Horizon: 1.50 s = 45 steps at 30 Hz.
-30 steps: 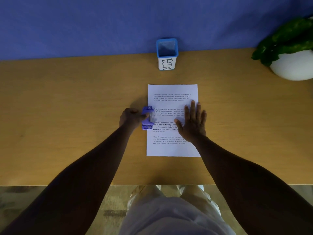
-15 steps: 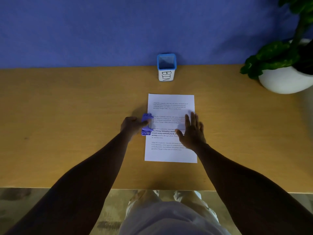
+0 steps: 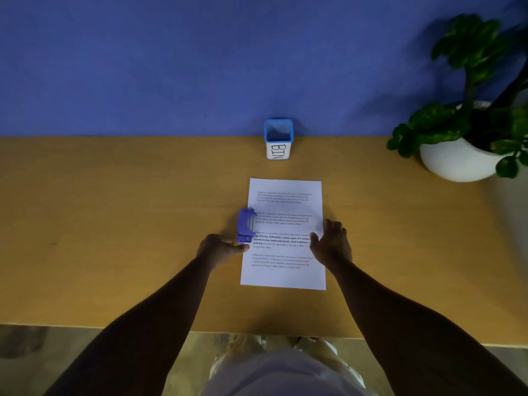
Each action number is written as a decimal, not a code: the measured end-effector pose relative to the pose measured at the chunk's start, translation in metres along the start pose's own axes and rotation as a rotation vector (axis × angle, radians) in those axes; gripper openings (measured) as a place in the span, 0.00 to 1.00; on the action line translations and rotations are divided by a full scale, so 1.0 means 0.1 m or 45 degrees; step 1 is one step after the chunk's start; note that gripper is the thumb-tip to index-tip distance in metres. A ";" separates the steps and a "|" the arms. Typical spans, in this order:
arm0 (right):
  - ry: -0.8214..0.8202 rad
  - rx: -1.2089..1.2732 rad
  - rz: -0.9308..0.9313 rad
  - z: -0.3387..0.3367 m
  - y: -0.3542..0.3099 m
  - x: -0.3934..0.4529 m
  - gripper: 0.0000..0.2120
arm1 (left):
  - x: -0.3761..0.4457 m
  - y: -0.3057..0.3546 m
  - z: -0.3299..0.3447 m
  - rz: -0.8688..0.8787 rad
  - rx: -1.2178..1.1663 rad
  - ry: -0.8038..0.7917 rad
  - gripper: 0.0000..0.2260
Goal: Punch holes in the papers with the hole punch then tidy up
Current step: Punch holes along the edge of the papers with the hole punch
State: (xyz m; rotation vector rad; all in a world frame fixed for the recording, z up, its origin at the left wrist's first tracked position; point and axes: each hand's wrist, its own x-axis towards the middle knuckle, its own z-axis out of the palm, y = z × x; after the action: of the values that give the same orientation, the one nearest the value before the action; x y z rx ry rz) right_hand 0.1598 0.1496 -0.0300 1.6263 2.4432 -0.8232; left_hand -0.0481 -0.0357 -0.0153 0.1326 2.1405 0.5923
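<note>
A printed white paper (image 3: 285,208) lies flat on the wooden desk (image 3: 114,224). The purple hole punch (image 3: 246,225) sits clamped over the paper's left edge, halfway up. My left hand (image 3: 220,248) is just below the punch, loosely curled, its thumb tip touching the paper's left edge; it is off the punch. My right hand (image 3: 331,241) rests at the paper's right edge, thumb on the sheet and fingers reaching past the edge. The paper is not lifted.
A small blue-rimmed cup labelled BIN (image 3: 278,140) stands at the desk's back edge against the blue wall. A green plant in a white pot (image 3: 457,161) is at the back right. The desk's front edge runs just before my legs.
My left hand has let go of the hole punch and slid down toward me. My right hand has moved from flat on the page to its right edge. The camera has tilted up.
</note>
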 end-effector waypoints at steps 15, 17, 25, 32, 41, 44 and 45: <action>-0.107 0.126 0.035 -0.02 0.09 -0.16 0.25 | -0.21 0.09 0.17 0.007 0.250 0.059 0.23; -0.099 0.142 0.037 -0.01 0.09 -0.18 0.25 | -0.22 0.09 0.20 -0.001 0.251 0.052 0.23; -0.045 0.251 0.090 -0.01 0.14 -0.24 0.24 | -0.24 0.11 0.31 0.004 0.192 0.041 0.19; -0.008 0.280 0.192 -0.05 0.25 -0.25 0.23 | -0.29 0.16 0.43 -0.034 0.186 0.022 0.20; -0.002 0.288 0.260 -0.10 0.39 -0.21 0.22 | -0.31 0.27 0.63 0.164 0.087 -0.253 0.21; -0.011 0.283 0.274 -0.11 0.41 -0.19 0.21 | -0.33 0.33 0.66 0.150 -0.044 -0.288 0.19; -0.012 0.284 0.277 -0.12 0.42 -0.18 0.21 | -0.33 0.35 0.67 0.153 -0.072 -0.289 0.18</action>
State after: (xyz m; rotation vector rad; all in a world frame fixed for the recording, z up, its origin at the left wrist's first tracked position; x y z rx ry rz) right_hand 0.2067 0.1520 -0.0294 1.9145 2.1806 -1.0948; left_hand 0.0205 0.0095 -0.0077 0.2850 1.9037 0.6738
